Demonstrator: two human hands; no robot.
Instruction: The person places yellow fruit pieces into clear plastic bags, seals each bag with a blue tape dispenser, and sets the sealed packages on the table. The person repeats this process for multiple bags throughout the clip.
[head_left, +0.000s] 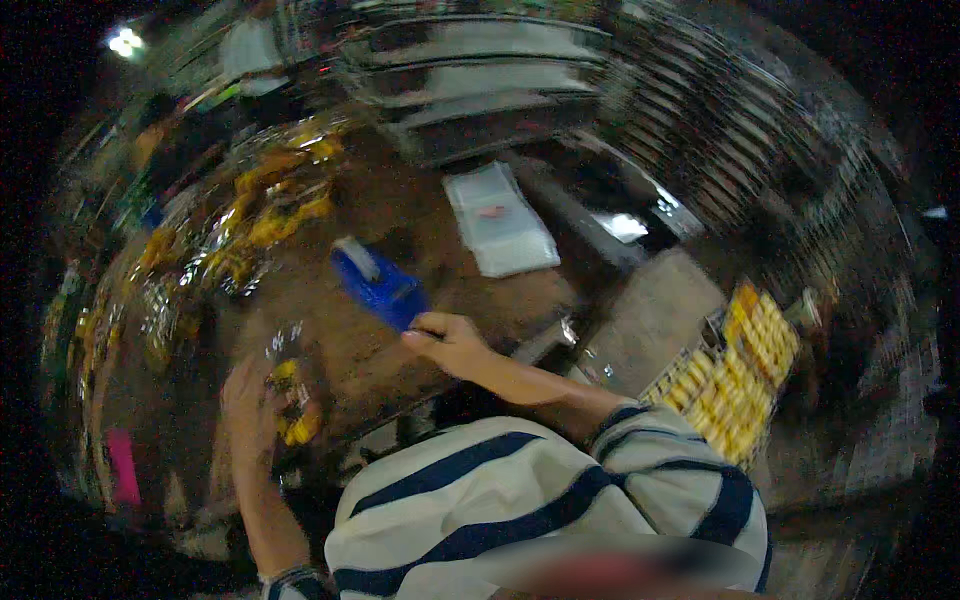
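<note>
In the middle of the brown table, my right hand [447, 342] has its fingers closed at the near corner of a flat blue object [378, 285] with a pale strip across its far end. Its exact kind is too blurred to make out. Farther left, my left hand [248, 415] is smeared by motion, and its fingers do not show clearly. Right beside it lies a clear plastic bag [293, 405] with yellow pieces in it; whether the hand touches the bag I cannot tell. A stack of clear flat plastic bags [503, 220] rests beyond my right hand.
Many shiny clear packs of yellow pieces [250, 215] are heaped along the table's [400, 190] far left. Rows of yellow pieces fill a tray [735, 385] at the right. A bright pink item [123, 468] is at the left edge. Slatted racks [730, 120] stand behind.
</note>
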